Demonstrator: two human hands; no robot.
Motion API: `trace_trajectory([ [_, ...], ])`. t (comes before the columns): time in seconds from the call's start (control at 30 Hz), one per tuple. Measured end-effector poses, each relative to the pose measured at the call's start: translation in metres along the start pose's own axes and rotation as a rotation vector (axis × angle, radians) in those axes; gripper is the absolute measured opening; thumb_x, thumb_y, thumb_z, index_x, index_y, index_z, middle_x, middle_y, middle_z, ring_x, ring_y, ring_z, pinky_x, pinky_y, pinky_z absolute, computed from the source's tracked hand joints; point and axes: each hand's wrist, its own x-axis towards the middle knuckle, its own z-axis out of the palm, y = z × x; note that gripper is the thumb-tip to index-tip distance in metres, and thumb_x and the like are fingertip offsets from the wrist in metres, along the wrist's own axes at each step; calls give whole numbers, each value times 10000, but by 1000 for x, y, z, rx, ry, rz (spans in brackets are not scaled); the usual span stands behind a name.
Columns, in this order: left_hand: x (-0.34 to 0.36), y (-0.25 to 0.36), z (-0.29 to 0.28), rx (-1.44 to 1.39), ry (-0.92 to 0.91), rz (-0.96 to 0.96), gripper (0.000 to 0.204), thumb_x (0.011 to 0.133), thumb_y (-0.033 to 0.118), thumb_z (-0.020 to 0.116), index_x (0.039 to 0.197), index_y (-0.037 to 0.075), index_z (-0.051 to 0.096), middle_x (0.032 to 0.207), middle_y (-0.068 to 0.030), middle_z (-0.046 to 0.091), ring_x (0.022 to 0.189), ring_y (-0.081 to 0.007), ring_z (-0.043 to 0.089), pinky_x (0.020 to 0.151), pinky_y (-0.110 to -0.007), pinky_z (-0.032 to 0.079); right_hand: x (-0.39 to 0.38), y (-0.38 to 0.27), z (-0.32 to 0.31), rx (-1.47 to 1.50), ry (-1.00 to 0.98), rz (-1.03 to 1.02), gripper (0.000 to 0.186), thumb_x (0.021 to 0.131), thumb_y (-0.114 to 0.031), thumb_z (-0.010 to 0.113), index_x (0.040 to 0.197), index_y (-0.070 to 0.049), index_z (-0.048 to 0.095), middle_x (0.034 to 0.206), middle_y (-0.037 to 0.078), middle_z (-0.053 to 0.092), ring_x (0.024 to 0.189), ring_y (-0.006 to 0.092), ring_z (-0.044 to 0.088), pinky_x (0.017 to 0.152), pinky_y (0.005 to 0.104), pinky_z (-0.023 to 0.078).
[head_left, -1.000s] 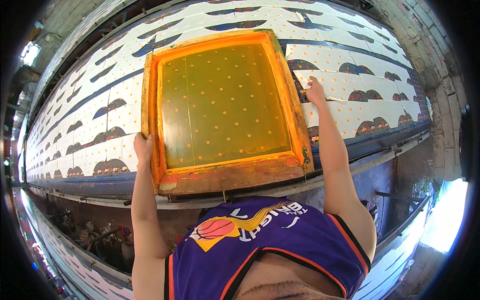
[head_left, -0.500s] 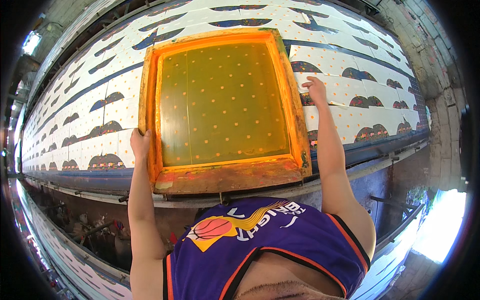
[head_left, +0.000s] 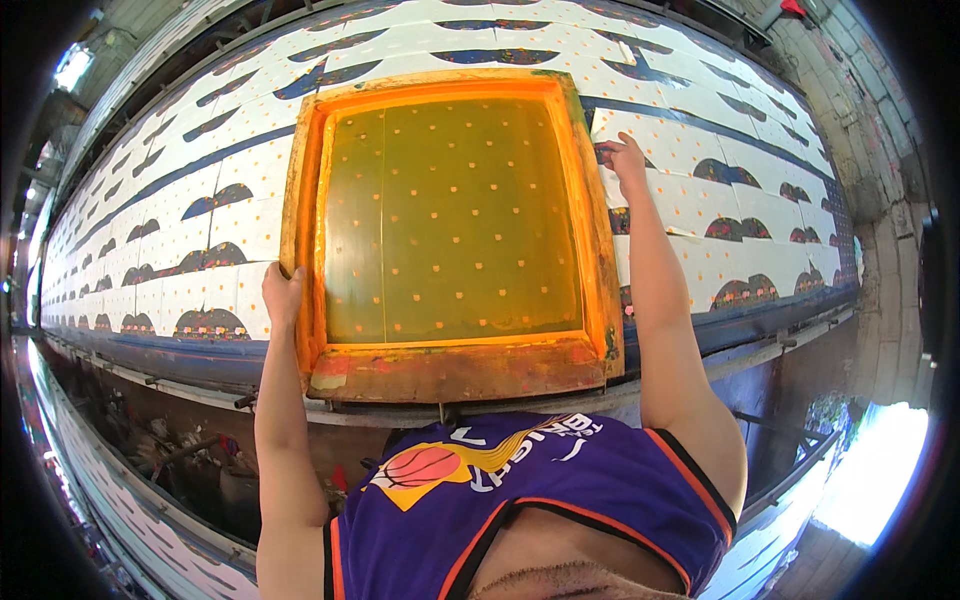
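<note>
- Head view: orange frame (head_left: 455,373) lies over the bench (head_left: 700,327), translucent mesh (head_left: 455,215) spanning its opening.
- Left hand (head_left: 283,290): fingers grasping the frame's left rail, lower half.
- Right hand (head_left: 626,165): fingers partly curled beside the frame's upper right side, above white sheet (head_left: 677,190); grip on it cannot be determined.
- Recommended: steady the frame from its left; avoid creasing sheet edges beneath its right rail.

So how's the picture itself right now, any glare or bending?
Head view: fisheye bends the near edge of the long table into a curve; a bright patch at lower right is blown out to white; the framed screen shows a pale sheen toward its left.
</note>
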Motion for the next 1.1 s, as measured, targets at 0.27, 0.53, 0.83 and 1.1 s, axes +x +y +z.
trace_trajectory([
  [0.27, -3, 5, 0, 7, 9, -36, 403, 852, 241, 758, 1080, -71, 644, 1054, -257, 682, 996, -442, 650, 877, -480, 506, 43, -9, 20, 231, -175, 124, 768, 855, 82, 464, 1586, -16, 253, 1503, 214, 497, 658, 126, 554, 507, 255, 416],
  [0.53, -6, 4, 1, 6, 43, -24, 391, 854, 230, 765, 1069, -74, 647, 1056, -265, 681, 1000, -448, 649, 872, -487, 508, 12, -15, 5, 78, -9, 113, 664, 848, 55, 462, 1508, 18, 399, 1261, 165, 702, 559, 92, 483, 443, 225, 353],
  [0.83, -1, 1, 2, 4, 13, -60, 410, 853, 255, 767, 1085, -61, 646, 1061, -260, 679, 1015, -442, 644, 870, -494, 504, 56, -30, 36, 330, -80, 258, 602, 1079, -254, 338, 1633, -115, 147, 1441, 124, 590, 627, 106, 428, 510, 258, 345],
  [1.1, -6, 1, 2, -27, 42, -27, 414, 850, 260, 768, 1061, -76, 648, 1029, -266, 682, 980, -444, 650, 869, -486, 505, 51, -56, 25, 85, -86, 57, 606, 1015, -138, 512, 1564, 3, 298, 1244, 75, 724, 517, 76, 383, 465, 231, 314],
])
